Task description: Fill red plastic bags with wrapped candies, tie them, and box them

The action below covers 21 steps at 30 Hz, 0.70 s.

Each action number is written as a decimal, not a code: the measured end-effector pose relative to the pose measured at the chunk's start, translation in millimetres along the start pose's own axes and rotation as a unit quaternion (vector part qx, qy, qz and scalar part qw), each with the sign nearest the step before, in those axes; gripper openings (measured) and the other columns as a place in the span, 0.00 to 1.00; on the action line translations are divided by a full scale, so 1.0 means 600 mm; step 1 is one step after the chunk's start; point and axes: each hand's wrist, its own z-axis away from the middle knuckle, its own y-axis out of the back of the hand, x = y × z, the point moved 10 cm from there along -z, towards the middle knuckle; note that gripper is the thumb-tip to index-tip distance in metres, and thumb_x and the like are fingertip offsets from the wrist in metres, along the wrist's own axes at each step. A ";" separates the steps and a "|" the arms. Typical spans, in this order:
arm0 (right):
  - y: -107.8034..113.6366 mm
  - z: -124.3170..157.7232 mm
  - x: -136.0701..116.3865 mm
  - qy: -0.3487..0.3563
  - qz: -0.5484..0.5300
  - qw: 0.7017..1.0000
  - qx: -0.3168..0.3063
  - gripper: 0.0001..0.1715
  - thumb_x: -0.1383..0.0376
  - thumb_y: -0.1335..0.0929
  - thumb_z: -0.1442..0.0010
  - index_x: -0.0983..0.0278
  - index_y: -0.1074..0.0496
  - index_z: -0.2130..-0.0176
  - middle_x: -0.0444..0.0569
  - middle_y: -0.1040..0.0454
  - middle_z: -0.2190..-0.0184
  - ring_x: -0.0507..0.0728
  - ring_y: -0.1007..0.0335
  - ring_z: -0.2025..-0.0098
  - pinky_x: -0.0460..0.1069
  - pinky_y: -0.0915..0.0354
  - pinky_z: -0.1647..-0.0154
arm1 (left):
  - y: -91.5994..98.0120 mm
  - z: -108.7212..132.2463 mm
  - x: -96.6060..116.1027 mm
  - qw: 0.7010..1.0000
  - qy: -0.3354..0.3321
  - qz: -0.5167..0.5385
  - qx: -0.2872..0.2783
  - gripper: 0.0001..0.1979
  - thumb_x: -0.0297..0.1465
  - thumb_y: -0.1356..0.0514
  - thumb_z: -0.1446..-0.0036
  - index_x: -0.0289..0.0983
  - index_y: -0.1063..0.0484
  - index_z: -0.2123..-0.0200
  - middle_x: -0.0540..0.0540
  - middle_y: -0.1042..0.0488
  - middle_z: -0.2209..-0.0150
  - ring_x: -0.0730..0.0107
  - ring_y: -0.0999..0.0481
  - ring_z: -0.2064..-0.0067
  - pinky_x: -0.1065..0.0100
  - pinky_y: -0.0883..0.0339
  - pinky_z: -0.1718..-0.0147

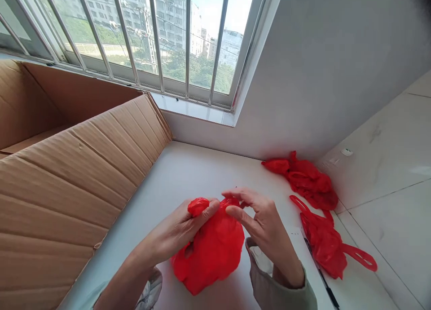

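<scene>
A full, rounded red plastic bag sits on the white tabletop in front of me. My left hand is closed round its gathered upper left part, and a tuft of red plastic bulges out above the thumb. At the bag's upper right, my right hand has its thumb and fingers curled about a bunched bit of plastic. The tips of some right fingers are hidden. What the bag contains cannot be made out.
A big open cardboard box takes up the left side. Two more red plastic bags, one crumpled by the wall and one with loop handles, lie to the right. Near them are a black pen and white paper. Behind is a barred window.
</scene>
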 end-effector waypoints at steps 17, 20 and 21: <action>-0.020 0.034 -0.074 0.162 0.019 0.983 -0.082 0.03 0.69 0.31 0.42 0.60 0.28 0.65 0.43 0.24 0.70 0.51 0.30 0.67 0.45 0.34 0.63 | -0.047 -0.004 0.009 0.974 -0.002 0.160 -0.158 0.09 0.35 0.40 0.42 0.35 0.35 0.66 0.51 0.33 0.70 0.77 0.37 0.70 0.76 0.43 0.73; -0.001 0.013 -0.033 0.103 -0.056 0.993 -0.030 0.25 0.61 0.26 0.47 0.57 0.31 0.50 0.48 0.27 0.52 0.56 0.32 0.50 0.49 0.35 0.50 | -0.058 0.009 0.027 0.974 -0.050 0.097 -0.198 0.08 0.33 0.41 0.43 0.36 0.38 0.68 0.52 0.35 0.73 0.78 0.40 0.73 0.74 0.45 0.76; -0.017 0.007 -0.018 0.082 -0.076 0.992 -0.065 0.35 0.58 0.25 0.50 0.56 0.35 0.45 0.49 0.29 0.49 0.58 0.33 0.48 0.50 0.36 0.48 | -0.057 0.011 0.030 0.977 -0.064 0.062 -0.191 0.09 0.32 0.41 0.43 0.37 0.41 0.70 0.54 0.37 0.75 0.78 0.42 0.75 0.74 0.46 0.77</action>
